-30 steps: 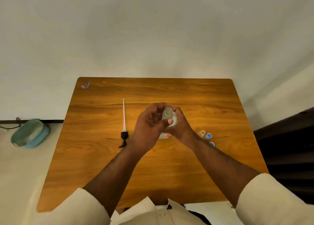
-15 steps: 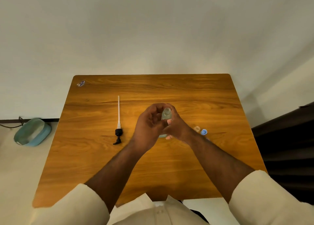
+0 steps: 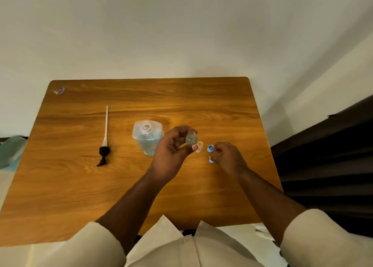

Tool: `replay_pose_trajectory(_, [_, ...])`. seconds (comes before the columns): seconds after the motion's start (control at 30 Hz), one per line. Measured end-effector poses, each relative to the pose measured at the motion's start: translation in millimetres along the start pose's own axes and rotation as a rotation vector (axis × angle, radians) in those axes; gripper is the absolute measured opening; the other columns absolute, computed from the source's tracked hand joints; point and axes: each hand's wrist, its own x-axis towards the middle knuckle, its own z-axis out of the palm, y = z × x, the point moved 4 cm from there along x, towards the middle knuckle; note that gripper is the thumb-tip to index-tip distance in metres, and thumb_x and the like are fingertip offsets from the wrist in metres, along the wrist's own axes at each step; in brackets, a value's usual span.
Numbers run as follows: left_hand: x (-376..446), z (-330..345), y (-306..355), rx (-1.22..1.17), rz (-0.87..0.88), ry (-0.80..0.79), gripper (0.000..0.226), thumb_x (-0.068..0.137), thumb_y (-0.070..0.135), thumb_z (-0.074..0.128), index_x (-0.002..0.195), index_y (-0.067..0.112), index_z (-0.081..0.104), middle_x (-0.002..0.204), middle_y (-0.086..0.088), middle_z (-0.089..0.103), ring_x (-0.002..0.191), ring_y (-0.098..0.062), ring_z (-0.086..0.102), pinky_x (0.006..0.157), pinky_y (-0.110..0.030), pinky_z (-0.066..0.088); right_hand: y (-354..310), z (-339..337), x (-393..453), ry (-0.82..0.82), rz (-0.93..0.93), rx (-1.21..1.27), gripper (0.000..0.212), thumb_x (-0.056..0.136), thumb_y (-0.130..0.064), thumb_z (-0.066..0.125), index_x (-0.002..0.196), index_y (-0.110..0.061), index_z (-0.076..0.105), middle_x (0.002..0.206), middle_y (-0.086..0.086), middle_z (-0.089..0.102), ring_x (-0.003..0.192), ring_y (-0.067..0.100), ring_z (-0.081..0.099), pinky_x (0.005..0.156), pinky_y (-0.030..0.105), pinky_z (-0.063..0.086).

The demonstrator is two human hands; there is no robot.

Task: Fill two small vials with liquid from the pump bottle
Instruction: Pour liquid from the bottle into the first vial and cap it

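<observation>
My left hand (image 3: 171, 149) is raised above the table (image 3: 80, 196), palm toward me, thumb and fingers pinching a small vial (image 3: 191, 138) upright. My right hand (image 3: 227, 155) sits low at the table, fingers curled around a blue cap (image 3: 210, 148); a second blue cap (image 3: 211, 161) lies just beneath it. The other vial (image 3: 199, 147) stands between my hands. The open bottle (image 3: 147, 137) stands left of my left hand. The pump head (image 3: 104, 143) lies well apart on the left. The table's right edge is near my right forearm.
</observation>
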Motion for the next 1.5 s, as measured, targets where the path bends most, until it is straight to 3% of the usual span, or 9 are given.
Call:
replay_pose_trajectory(0.17, [1.6, 9.4, -3.5, 0.010, 0.000, 0.027, 0.035, 0.077, -0.011, 0.070, 0.109, -0.001, 0.060, 0.113, -0.013, 0.067, 0.101, -0.018, 0.067, 0.080, -0.027, 0.055, 5.3, 24.2, 6.2, -0.025, -0.007, -0.107, 0.039, 0.078, -0.027, 0.072, 0.113, -0.013, 0.061, 0.112, 0.007, 0.061, 0.102, 0.023, 0.057, 0.078, 0.027, 0.041])
replay_pose_trajectory(0.37, [2.6, 16.2, -3.4, 0.022, -0.010, 0.048, 0.035, 0.077, -0.010, 0.072, 0.107, 0.005, 0.062, 0.111, -0.011, 0.068, 0.101, -0.017, 0.067, 0.080, -0.025, 0.055, 10.6, 28.2, -0.7, -0.029, -0.001, -0.031, 0.017, 0.079, -0.015, 0.067, 0.081, -0.016, 0.050, 0.088, 0.006, 0.061, 0.079, 0.018, 0.053, 0.062, 0.028, 0.036])
replay_pose_trajectory(0.43, [2.7, 16.8, -1.6, 0.020, -0.005, 0.058, 0.035, 0.076, -0.010, 0.072, 0.108, 0.002, 0.062, 0.112, -0.010, 0.068, 0.102, -0.017, 0.067, 0.079, -0.024, 0.055, 6.9, 15.0, -4.3, 0.016, -0.001, 0.145, 0.015, 0.078, -0.006, 0.068, 0.086, -0.014, 0.059, 0.088, 0.003, 0.064, 0.080, 0.017, 0.058, 0.064, 0.025, 0.043])
replay_pose_trajectory(0.53, [1.4, 14.6, 3.3, 0.018, 0.009, 0.070, 0.036, 0.075, -0.010, 0.073, 0.109, -0.002, 0.062, 0.111, -0.011, 0.069, 0.101, -0.018, 0.067, 0.081, -0.026, 0.055, -10.3, -13.3, -12.5, 0.048, 0.074, 0.433, 0.044, 0.076, 0.003, 0.072, 0.116, -0.014, 0.064, 0.108, 0.000, 0.063, 0.095, 0.014, 0.062, 0.081, 0.027, 0.053])
replay_pose_trajectory(0.7, [-6.3, 2.9, 15.8, -0.012, 0.022, 0.074, 0.038, 0.074, -0.012, 0.073, 0.107, 0.000, 0.062, 0.109, -0.009, 0.069, 0.103, -0.018, 0.066, 0.084, -0.027, 0.054, -74.0, -62.3, -35.3, 0.074, 0.003, 0.850, 0.033, 0.077, 0.004, 0.071, 0.094, -0.025, 0.068, 0.097, -0.004, 0.070, 0.085, 0.004, 0.067, 0.065, 0.014, 0.052])
replay_pose_trajectory(0.83, [-12.0, -3.0, 30.0, -0.012, 0.016, 0.038, 0.041, 0.072, -0.014, 0.073, 0.107, 0.004, 0.064, 0.108, -0.009, 0.070, 0.107, -0.025, 0.066, 0.090, -0.036, 0.054, -128.7, -97.6, -63.0, 0.083, -0.273, 0.907, 0.034, 0.072, 0.005, 0.075, 0.094, -0.020, 0.070, 0.091, -0.011, 0.073, 0.089, 0.006, 0.068, 0.071, 0.016, 0.053])
replay_pose_trajectory(1.1, [-30.8, -11.6, 52.1, -0.031, -0.054, 0.010, 0.045, 0.076, -0.005, 0.075, 0.113, 0.019, 0.067, 0.109, -0.010, 0.071, 0.103, -0.029, 0.066, 0.070, -0.044, 0.056, -182.9, -123.5, -93.1, 0.097, -0.531, 0.401, 0.042, 0.077, -0.002, 0.074, 0.110, -0.027, 0.066, 0.105, -0.011, 0.067, 0.097, 0.002, 0.064, 0.080, 0.015, 0.052])
replay_pose_trajectory(1.27, [-37.2, -16.8, 67.3, -0.038, -0.027, -0.027, 0.047, 0.074, -0.009, 0.074, 0.110, 0.022, 0.069, 0.102, -0.003, 0.073, 0.099, -0.021, 0.066, 0.062, -0.028, 0.057, -205.4, -133.7, -103.8, 0.087, -0.589, 0.202, 0.037, 0.077, -0.005, 0.075, 0.112, -0.015, 0.069, 0.107, -0.005, 0.067, 0.096, 0.006, 0.064, 0.081, 0.016, 0.053])
replay_pose_trajectory(1.5, [-42.3, -30.8, 73.3, 0.086, 0.045, -0.022, 0.053, 0.073, -0.002, 0.078, 0.120, 0.021, 0.066, 0.111, -0.003, 0.073, 0.109, -0.020, 0.065, 0.091, -0.050, 0.054, -226.3, -130.8, -113.5, 0.060, -0.616, 0.052, 0.032, 0.076, -0.008, 0.077, 0.107, -0.014, 0.070, 0.098, -0.008, 0.067, 0.088, 0.005, 0.063, 0.075, 0.015, 0.053])
